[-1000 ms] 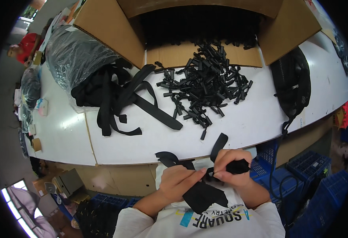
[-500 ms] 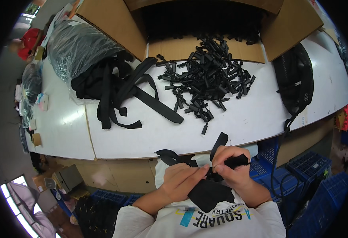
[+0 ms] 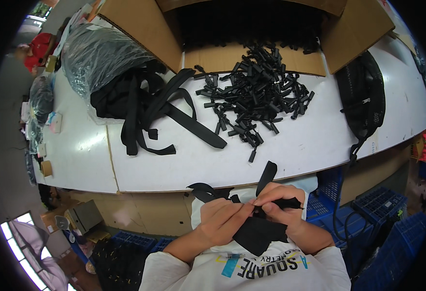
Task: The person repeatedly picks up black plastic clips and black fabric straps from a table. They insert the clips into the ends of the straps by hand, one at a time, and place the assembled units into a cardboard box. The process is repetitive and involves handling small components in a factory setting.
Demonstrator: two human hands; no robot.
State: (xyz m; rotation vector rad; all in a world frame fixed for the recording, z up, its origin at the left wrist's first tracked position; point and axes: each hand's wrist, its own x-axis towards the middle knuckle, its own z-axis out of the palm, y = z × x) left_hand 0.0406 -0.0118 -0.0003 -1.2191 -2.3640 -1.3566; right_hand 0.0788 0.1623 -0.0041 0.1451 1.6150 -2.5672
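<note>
My left hand [image 3: 222, 220] and my right hand [image 3: 281, 206] meet in front of my chest, just off the table's near edge. Both are closed on a piece of black fabric [image 3: 260, 235], pinched between the fingertips. A wide part of it hangs below my hands. One black strip [image 3: 267, 175] sticks up past my right fingers, and another curls out beyond my left hand. Whatever lies right at the fingertips is mostly hidden. On the table ahead is a heap of small black plastic pieces [image 3: 259, 97] that look like zipper pulls.
An opened cardboard box [image 3: 363, 36] stands behind the heap. Black fabric strips [image 3: 193, 127] spill from a clear plastic bag [image 3: 99, 53] at left. A black mesh bag [image 3: 363, 97] lies at right. Blue crates [image 3: 377, 203] sit below the table. A person in red [image 3: 40, 51] is far left.
My fingertips have drawn closer together on the fabric, and its hanging part has shifted slightly. The upright strip leans about the same way. Things on the table have stayed put.
</note>
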